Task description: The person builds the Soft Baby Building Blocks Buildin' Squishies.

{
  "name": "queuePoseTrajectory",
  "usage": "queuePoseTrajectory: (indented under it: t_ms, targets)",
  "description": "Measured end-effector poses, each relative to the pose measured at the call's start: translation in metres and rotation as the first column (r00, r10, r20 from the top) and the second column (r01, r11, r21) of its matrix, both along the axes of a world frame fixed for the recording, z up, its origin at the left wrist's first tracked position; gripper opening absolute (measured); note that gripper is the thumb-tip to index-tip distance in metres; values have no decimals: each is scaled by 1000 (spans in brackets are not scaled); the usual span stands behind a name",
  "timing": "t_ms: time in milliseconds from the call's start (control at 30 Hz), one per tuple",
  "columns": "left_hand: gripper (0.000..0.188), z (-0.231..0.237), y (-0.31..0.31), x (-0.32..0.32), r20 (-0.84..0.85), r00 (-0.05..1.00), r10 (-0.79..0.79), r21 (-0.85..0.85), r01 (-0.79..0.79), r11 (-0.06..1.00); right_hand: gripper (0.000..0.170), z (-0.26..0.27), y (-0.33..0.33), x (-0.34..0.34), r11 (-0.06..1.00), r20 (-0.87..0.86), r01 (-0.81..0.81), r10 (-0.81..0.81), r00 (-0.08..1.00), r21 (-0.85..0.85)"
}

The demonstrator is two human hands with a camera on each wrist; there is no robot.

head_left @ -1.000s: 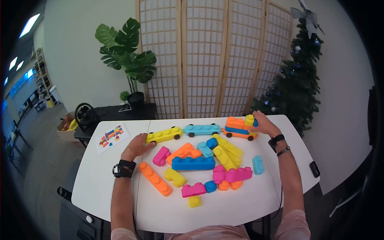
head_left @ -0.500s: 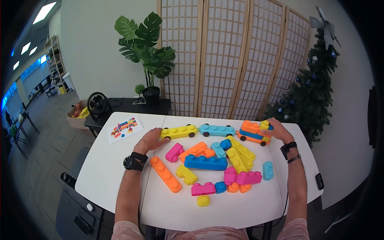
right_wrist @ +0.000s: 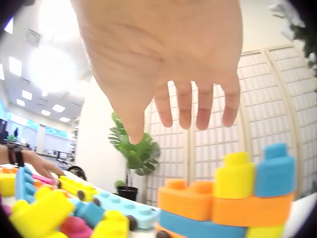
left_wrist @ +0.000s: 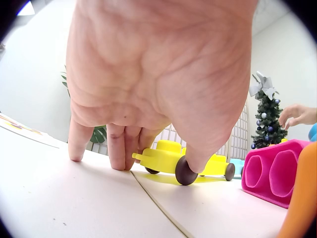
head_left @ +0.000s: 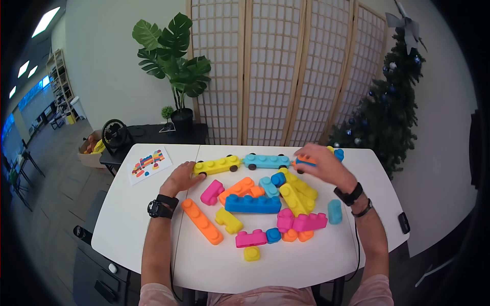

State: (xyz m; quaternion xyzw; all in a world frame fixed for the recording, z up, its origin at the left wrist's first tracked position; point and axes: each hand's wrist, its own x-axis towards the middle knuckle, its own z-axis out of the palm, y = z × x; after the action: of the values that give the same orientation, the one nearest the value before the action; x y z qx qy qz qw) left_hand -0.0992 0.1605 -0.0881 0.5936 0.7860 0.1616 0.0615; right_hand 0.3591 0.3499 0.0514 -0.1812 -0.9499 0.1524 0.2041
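Note:
A train of linked toy cars runs along the table's back. At its left end, my left hand (head_left: 179, 178) holds the tail of the yellow wheeled car (head_left: 219, 165). The thumb (left_wrist: 198, 156) touches a dark wheel, and the other fingers come down behind the car onto the tabletop. My right hand (head_left: 326, 164) hovers over the orange engine (right_wrist: 185, 201), fingers spread and pointing down, with nothing in them. On the engine's top stand a yellow brick (right_wrist: 235, 176) and a blue brick (right_wrist: 275, 171) side by side. Between both cars sits the light blue wheeled car (head_left: 266, 161).
Loose bricks lie in front of the train: a long blue one (head_left: 252, 204), a long orange one (head_left: 202, 222), pink bricks (head_left: 311, 222) and several others. A printed picture card (head_left: 148, 166) lies at the back left. A black object (head_left: 403, 223) sits by the right edge.
My right hand has let go of the bricks at the engine's right end and moved left, above the engine. My left hand stays at the yellow car. The head view has shifted sideways.

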Motion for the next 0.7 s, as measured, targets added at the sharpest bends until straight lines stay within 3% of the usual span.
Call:
queuePoseTrajectory:
  t_ms: [67, 133, 200, 267, 500, 633, 700]
  targets:
    - [77, -1, 0, -1, 2, 1000, 2, 5, -2, 1000, 31, -15, -39, -27, 978, 82, -202, 196, 977, 62]
    - [78, -1, -1, 1, 12, 1000, 4, 2, -4, 1000, 26, -29, -84, -53, 927, 132, -376, 373, 919, -2]
    - [78, 3, -2, 1, 18, 1000, 2, 7, -2, 1000, 21, -46, -124, -80, 888, 292, -458, 425, 857, 51]
    - [77, 6, -1, 4, 20, 1000, 19, -30, -18, 999, 16, -56, -160, -103, 879, 400, -465, 390, 829, 105]
    - [77, -3, 1, -4, 10, 1000, -1, 13, 1, 1000, 10, -111, -188, -149, 846, 341, -388, 267, 901, 364]
    - [77, -1, 2, -2, 9, 1000, -4, 0, 4, 1000, 17, -107, -184, -146, 862, 344, -347, 219, 913, 370]
    - [76, -3, 2, -3, 8, 1000, 3, -10, -3, 1000, 22, -91, -168, -139, 922, 272, -369, 327, 905, 117]
